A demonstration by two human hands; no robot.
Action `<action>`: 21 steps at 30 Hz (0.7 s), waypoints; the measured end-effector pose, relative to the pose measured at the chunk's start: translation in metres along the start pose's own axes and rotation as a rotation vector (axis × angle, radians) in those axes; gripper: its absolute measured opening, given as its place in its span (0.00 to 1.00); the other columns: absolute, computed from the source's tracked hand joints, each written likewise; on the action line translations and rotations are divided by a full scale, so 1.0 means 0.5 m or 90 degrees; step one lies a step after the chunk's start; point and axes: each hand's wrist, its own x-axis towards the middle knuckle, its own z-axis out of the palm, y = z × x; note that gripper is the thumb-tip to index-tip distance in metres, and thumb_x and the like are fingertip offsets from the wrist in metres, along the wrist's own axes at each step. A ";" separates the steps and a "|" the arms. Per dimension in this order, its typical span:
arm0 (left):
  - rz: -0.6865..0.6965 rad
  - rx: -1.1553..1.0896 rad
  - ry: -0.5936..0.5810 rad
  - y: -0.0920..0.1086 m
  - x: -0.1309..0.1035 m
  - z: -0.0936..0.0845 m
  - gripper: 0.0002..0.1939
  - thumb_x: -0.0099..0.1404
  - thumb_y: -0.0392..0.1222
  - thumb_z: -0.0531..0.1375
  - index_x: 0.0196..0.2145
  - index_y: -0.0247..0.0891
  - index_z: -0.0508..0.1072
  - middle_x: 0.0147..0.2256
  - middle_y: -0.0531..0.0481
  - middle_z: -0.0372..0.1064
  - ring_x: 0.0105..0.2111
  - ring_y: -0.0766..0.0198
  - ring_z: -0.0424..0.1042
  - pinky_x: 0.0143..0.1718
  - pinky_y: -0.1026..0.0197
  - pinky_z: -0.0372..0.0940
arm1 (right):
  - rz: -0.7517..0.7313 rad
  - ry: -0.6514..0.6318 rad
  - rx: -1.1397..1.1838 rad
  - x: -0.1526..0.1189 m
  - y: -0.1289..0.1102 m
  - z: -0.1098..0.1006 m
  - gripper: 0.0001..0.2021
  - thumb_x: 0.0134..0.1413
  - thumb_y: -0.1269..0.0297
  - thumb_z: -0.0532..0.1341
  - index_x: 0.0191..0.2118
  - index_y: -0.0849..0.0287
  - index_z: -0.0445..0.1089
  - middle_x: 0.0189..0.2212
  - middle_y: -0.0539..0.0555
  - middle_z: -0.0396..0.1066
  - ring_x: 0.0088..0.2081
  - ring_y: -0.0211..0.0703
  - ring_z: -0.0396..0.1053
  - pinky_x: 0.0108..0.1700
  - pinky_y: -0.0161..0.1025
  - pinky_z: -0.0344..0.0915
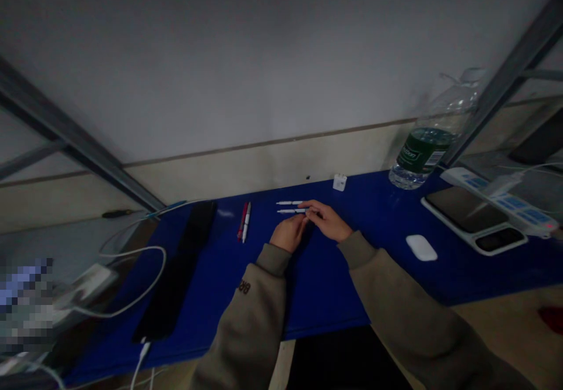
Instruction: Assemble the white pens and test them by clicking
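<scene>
Two white pens lie crosswise near the middle of the blue table [316, 296]. The far pen [288, 203] has its right end by the fingers of my right hand [326, 220]. The near pen [288, 211] runs under or into those fingertips. My left hand [288, 233] is closed just below, its fingertips meeting those of my right hand; what they pinch, if anything, is too small to make out. To the left, a red pen [241, 221] and a white pen [247, 223] lie side by side, pointing away from me.
A black device [169, 284] and white cable [162, 267] lie at left. A white plug [339, 182] stands near the wall. Rightward are a large bottle [420, 152], a white case [421, 248], a device with a dark screen [466, 208] and a power strip [505, 199].
</scene>
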 end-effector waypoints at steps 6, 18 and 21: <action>-0.011 0.010 0.012 0.006 -0.004 -0.006 0.19 0.68 0.53 0.47 0.47 0.38 0.65 0.38 0.45 0.72 0.36 0.60 0.72 0.36 0.62 0.64 | 0.032 0.006 0.057 0.000 -0.001 0.005 0.14 0.57 0.62 0.54 0.48 0.55 0.67 0.35 0.53 0.72 0.36 0.41 0.70 0.38 0.39 0.64; -0.066 0.082 0.006 0.002 -0.006 -0.005 0.21 0.68 0.54 0.43 0.42 0.38 0.67 0.32 0.45 0.71 0.32 0.60 0.72 0.33 0.62 0.62 | -0.041 0.011 -0.216 -0.001 0.025 -0.009 0.08 0.57 0.60 0.55 0.32 0.57 0.68 0.26 0.51 0.70 0.28 0.39 0.65 0.33 0.37 0.58; -0.057 0.062 0.016 -0.001 -0.006 -0.013 0.21 0.67 0.56 0.45 0.45 0.39 0.65 0.33 0.46 0.72 0.32 0.61 0.72 0.32 0.63 0.62 | -0.053 -0.007 -0.230 0.000 0.024 -0.009 0.09 0.58 0.61 0.54 0.33 0.57 0.69 0.27 0.51 0.71 0.30 0.40 0.66 0.34 0.37 0.58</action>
